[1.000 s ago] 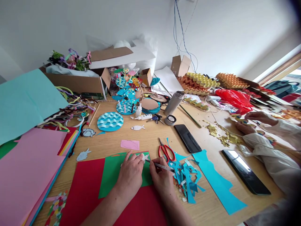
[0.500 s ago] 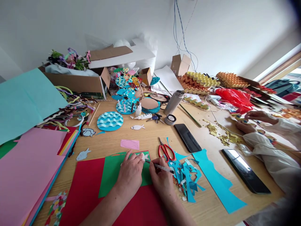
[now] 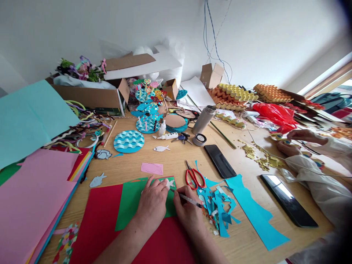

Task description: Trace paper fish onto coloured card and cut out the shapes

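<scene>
My left hand (image 3: 152, 197) lies with its fingers stretched flat over a white fish cutout (image 3: 171, 183), pressing it onto green paper (image 3: 128, 205). Only the tail end of the cutout shows beyond the fingertips. In my right hand (image 3: 190, 209), closed around it, is a pen (image 3: 189, 200) whose tip meets the green paper beside the tail. Beneath the green paper lies a larger red sheet (image 3: 103, 216). A pink paper strip (image 3: 152, 168) with a drawn outline is just beyond my left hand. Red-handled scissors (image 3: 194, 178) rest beyond my right hand.
Blue paper scraps (image 3: 220, 205) and a phone (image 3: 220, 161) lie to the right, with a metal bottle (image 3: 204, 120) behind. Stacked coloured paper (image 3: 41, 194) fills the left. Another person's hands (image 3: 305, 136) work at far right. A wavy blue disc (image 3: 129, 142) sits ahead.
The pen has tilted slightly, its back end swinging down and a little left, while its tip stays by the fish tail. My left hand has not visibly moved.
</scene>
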Tool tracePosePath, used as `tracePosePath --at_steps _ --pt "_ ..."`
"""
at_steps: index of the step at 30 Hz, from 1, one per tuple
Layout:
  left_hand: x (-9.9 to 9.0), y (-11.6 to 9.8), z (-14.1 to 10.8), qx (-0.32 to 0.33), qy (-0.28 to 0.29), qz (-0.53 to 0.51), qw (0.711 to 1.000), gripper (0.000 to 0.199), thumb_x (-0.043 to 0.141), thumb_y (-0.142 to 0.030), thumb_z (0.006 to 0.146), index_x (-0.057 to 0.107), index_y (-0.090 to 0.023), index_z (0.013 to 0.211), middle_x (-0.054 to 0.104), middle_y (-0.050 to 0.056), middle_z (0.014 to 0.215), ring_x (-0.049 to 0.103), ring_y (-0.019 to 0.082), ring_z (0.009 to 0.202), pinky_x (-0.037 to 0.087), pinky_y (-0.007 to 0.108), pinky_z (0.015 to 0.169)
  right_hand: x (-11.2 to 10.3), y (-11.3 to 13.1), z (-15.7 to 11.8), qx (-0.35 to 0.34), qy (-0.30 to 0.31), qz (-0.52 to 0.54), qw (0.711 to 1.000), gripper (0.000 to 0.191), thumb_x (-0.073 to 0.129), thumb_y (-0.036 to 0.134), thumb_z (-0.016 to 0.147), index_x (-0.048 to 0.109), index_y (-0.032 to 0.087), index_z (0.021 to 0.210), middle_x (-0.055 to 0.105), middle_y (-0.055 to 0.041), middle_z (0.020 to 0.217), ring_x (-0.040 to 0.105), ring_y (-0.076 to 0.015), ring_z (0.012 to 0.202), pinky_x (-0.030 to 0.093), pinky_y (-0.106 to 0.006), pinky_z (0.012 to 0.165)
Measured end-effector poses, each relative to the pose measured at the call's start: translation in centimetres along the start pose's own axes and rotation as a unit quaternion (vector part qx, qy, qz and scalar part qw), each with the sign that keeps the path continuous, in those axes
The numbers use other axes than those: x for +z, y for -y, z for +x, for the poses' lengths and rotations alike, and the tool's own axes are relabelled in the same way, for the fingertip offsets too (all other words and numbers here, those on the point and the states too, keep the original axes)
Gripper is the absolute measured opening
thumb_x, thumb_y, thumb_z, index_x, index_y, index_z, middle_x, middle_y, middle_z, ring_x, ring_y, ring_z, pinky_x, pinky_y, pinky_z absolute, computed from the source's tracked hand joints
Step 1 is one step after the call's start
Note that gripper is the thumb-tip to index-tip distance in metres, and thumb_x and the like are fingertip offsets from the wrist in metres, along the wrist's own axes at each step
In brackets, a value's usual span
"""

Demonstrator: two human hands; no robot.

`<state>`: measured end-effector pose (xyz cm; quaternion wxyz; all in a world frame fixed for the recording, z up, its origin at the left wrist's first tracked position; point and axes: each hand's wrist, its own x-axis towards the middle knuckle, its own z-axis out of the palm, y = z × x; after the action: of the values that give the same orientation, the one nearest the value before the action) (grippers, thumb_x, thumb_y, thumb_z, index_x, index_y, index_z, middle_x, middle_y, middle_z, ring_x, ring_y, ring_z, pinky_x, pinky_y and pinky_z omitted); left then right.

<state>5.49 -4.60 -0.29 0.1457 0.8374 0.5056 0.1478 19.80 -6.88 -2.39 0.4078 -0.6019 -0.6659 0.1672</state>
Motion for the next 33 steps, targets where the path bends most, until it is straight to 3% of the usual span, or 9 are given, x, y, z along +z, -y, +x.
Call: tracePosePath --at_steps 19,26,33 --pt "-0.28 -0.12 0.03 -0.001 -0.006 0.013 1.000 0.032 0.044 -0.005 0.088 0.070 -0.017 0.105 0.067 0.005 0.121 0.060 0.022 0.106 0.032 0.047 0.111 0.12 0.20 -0.29 -0.026 0.014 0.012 1.000 0.012 0.050 0.021 0.087 0.051 0.021 0.075 0.058 0.0010 0.063 0.053 -0.0126 0.053 0.039 -0.023 0.050" --pt "-0.11 -0.12 0.04 0.004 -0.011 0.023 1.000 0.034 0.044 -0.003 0.086 0.070 -0.018 0.103 0.067 0.005 0.121 0.060 0.023 0.107 0.033 0.048 0.110 -0.16 -0.38 0.10 0.027 -0.040 0.049 0.998 0.013 0.052 0.025 0.088 0.052 0.020 0.076 0.055 0.0017 0.062 0.051 -0.0120 0.052 0.039 -0.023 0.049" --pt "0.08 -0.08 -0.06 0.013 -0.024 0.034 0.999 0.035 0.043 -0.002 0.086 0.071 -0.017 0.102 0.068 0.006 0.118 0.060 0.023 0.106 0.035 0.049 0.109 0.18 -0.77 0.42 0.031 -0.026 0.040 0.998 0.015 0.052 0.026 0.088 0.054 0.020 0.075 0.056 0.0009 0.063 0.051 -0.0127 0.054 0.038 -0.024 0.051"
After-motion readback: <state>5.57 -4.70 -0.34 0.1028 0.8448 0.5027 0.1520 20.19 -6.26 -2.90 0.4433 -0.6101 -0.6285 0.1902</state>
